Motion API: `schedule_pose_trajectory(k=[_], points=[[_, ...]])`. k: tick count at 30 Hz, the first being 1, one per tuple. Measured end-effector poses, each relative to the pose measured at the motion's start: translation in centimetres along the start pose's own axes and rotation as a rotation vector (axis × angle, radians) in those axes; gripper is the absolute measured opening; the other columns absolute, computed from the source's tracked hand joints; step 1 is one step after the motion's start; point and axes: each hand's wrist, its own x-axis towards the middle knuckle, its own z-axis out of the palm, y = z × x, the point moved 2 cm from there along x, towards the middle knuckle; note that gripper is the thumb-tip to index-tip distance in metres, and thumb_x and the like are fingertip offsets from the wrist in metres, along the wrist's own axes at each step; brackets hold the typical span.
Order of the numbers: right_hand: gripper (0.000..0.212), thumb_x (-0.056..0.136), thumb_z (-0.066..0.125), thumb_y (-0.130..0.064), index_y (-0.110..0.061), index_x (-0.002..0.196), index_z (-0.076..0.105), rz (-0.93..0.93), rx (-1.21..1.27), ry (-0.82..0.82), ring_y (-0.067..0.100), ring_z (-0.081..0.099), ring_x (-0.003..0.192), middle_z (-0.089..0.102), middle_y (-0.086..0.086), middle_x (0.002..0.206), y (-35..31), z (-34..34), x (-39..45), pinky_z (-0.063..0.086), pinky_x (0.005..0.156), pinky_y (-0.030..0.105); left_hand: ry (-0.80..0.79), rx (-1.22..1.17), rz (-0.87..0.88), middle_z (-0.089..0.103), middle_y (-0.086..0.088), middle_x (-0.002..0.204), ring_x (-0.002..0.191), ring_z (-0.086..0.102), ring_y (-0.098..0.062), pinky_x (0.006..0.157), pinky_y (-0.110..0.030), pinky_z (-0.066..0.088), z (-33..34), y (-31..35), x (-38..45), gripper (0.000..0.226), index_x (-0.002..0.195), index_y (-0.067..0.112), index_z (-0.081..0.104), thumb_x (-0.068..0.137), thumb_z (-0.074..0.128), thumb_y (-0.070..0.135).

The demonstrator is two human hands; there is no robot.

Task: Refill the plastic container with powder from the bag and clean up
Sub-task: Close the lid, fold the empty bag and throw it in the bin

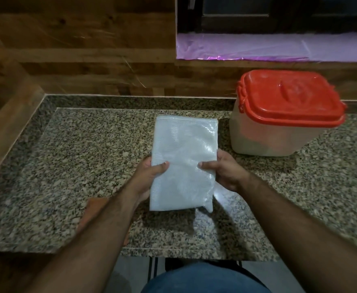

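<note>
Hands are holding a flattened white woven plastic bag (184,163) over a speckled granite counter (88,166), seen from the head camera looking forward and down.

The left hand (150,178) is gripping the bag's left edge, thumb lying across the top face and fingers tucked out of sight beneath. The right hand (224,170) is gripping the right edge in the same way, thumb on top, pointing inward. Both hands are pinching the bag at about the middle of its length, directly across from each other.

The bag's long axis is running straight away from the person. Its stitched far end is lying close to the back of the counter, and its near end is hanging toward the counter's front edge. It is looking flat and limp, which suggests it is emptied.

The plastic container (279,132) is standing upright on the counter to the right of the bag and a little further back, near the bag's far right corner but apart from it. Its red lid (289,96) is sitting on top, seemingly closed. The right hand is the nearer one to it.

Judging from this, the refill appears finished and clean-up is under way. Any fold across the bag would bring the far end toward the near end, since the grip is sitting at the midpoint.

Behind the counter, a wooden wall (78,49) is rising, with a purple sheet (258,47) lining a recessed ledge at upper right.
</note>
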Motion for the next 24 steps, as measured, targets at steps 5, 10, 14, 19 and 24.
schedule_pose_trajectory(k=[5,10,14,19,24], points=[[0.057,0.091,0.063,0.02,-0.005,0.142,0.061,-0.024,-0.054,0.039,0.044,0.067,0.128,0.07,0.023,0.137,-0.7,-1.2,-0.1,0.05,0.11,0.064,-0.087,0.081,0.025,0.071,-0.025,0.136,0.126,0.067,-0.047,0.104,-0.066,0.051,-0.4,2.4,0.1,0.057,0.14,0.008,0.063,0.085,0.07,-0.005],[0.05,0.092,0.061,0.019,0.002,0.139,0.063,-0.05,-0.01,-0.001,0.048,0.064,0.129,0.065,0.031,0.14,-0.7,-2.2,-0.1,0.048,0.112,0.066,-0.075,0.093,0.03,0.076,-0.02,0.127,0.123,0.07,-0.043,0.099,-0.056,0.061,-0.8,3.6,0.0,0.052,0.134,0.016,0.067,0.093,0.064,-0.017],[0.04,0.095,0.051,0.02,-0.002,0.108,0.081,-0.036,0.041,-0.014,0.044,0.059,0.133,0.067,0.026,0.138,-1.5,-1.6,-0.9,0.048,0.113,0.061,-0.004,0.087,0.042,0.079,-0.018,0.118,0.117,0.071,-0.043,0.095,-0.057,0.063,-0.2,3.8,-0.2,0.027,0.096,0.011,0.082,0.093,0.066,-0.012],[0.043,0.089,0.04,-0.011,0.006,0.088,0.079,0.083,0.305,-0.148,0.048,0.051,0.138,0.058,0.031,0.148,-2.2,-1.3,-1.6,0.057,0.086,0.047,0.03,0.078,0.092,0.081,-0.016,0.114,0.116,0.073,-0.042,0.078,-0.042,0.066,0.2,3.8,-0.6,0.05,0.054,0.008,0.073,0.086,0.054,-0.026],[0.049,0.087,0.083,-0.027,-0.008,0.13,0.068,0.24,-0.202,-0.203,0.032,0.074,0.101,0.075,0.017,0.117,-1.7,-0.8,-1.2,0.063,0.087,0.046,0.067,0.174,0.161,0.08,-0.011,0.118,0.115,0.073,-0.045,0.077,-0.044,0.064,1.2,3.4,-0.5,0.049,0.051,0.006,0.069,0.078,0.051,-0.03]])
